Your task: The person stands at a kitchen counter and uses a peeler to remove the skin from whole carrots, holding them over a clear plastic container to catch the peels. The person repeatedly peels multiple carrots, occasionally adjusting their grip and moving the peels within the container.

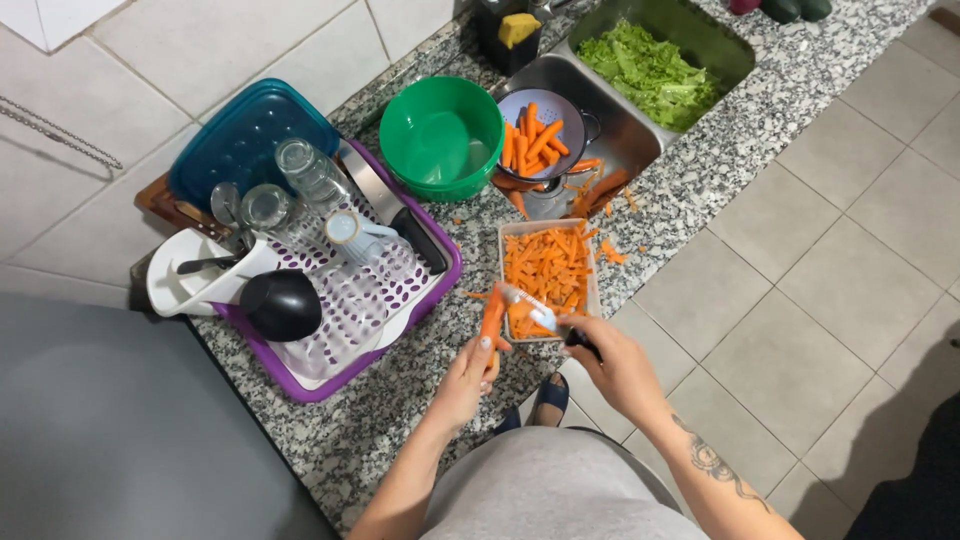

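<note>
My left hand (466,378) grips the lower end of an orange carrot (492,312), held over the granite counter's front edge. My right hand (612,365) holds a peeler (535,312) with a blue-and-white head laid against the carrot's upper part. Just beyond both hands stands a clear rectangular container (592,270) filled with carrot peelings. Further back, a small colander (522,105) with several carrots sits in the steel sink (630,135).
A green bowl (440,140) stands left of the sink. A purple dish rack (340,330) with glasses, a black ladle and a knife fills the counter's left part. Lettuce (650,70) lies in the far sink basin. Loose peelings scatter about the counter. Tiled floor on the right.
</note>
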